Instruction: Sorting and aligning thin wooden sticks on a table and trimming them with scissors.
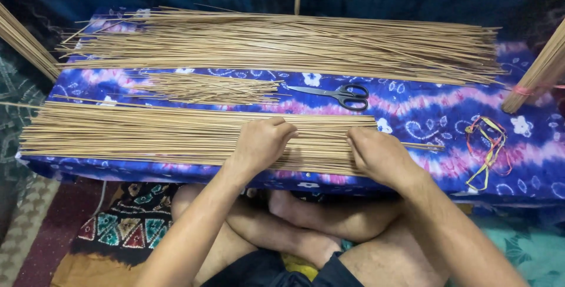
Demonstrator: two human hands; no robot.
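**Both hands flat on the near layer of sticks**

While the person sits cross-legged at the low bench [412, 110], the left hand [262, 141] rests palm down on the near layer of thin sticks [147, 137], fingers loosely curled, gripping nothing. The right hand [376, 154] lies at that layer's right end, fingers bent onto the stick tips, nothing clasped. Beyond them lie a small loose bundle [206, 88], black scissors [341, 95] and a long far pile [282, 45]. Coloured bands [488, 146] lie to the right on the patterned blue cloth.
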